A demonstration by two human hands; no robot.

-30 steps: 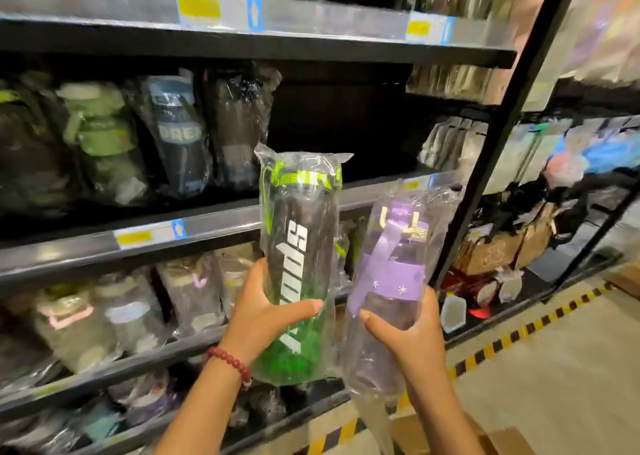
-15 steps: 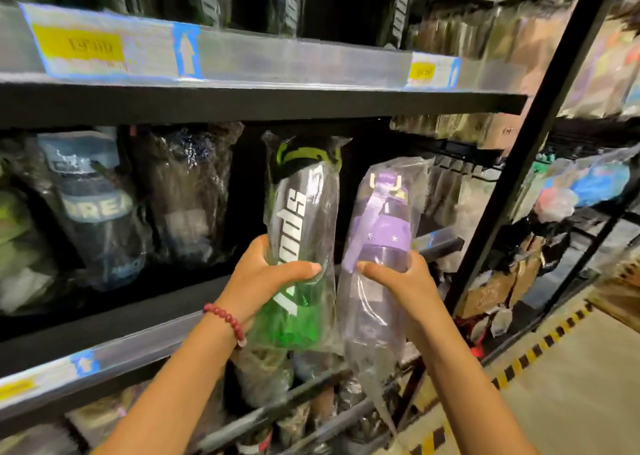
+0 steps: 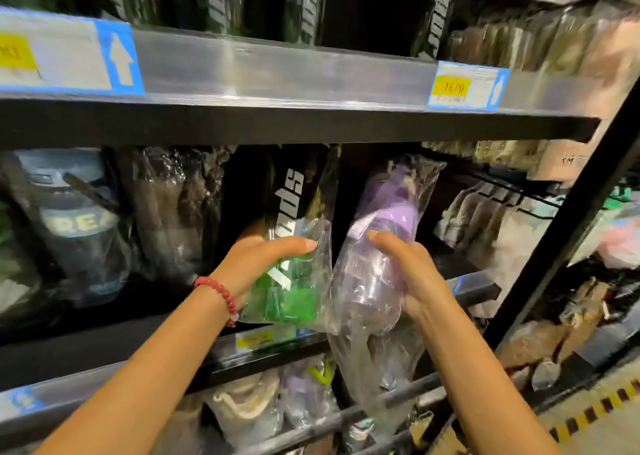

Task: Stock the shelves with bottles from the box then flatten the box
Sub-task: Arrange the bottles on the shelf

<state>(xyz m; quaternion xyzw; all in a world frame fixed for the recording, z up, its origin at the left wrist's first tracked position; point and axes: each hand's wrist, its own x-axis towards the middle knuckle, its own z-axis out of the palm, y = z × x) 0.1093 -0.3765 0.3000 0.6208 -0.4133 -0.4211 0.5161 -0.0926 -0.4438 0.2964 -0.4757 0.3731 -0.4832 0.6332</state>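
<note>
Both plastic-wrapped bottles have risen into the middle shelf (image 3: 478,286) opening, left hand (image 3: 263,257) gripping the green-and-black one (image 3: 294,233), right hand (image 3: 412,274) the purple one (image 3: 381,233) (light, likely slippery film; hold mid-body).

Shop, price labels (image 3: 464,87) (yellow), stocked shelves (image 3: 294,122)

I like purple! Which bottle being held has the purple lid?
The purple bottle in the right hand; the left hand holds a green bottle.

Both bottles now higher, frame centre: green bottle (image 3: 292,236) and purple bottle (image 3: 377,243) tops pushed in under upper shelf (image 3: 277,122).
</note>
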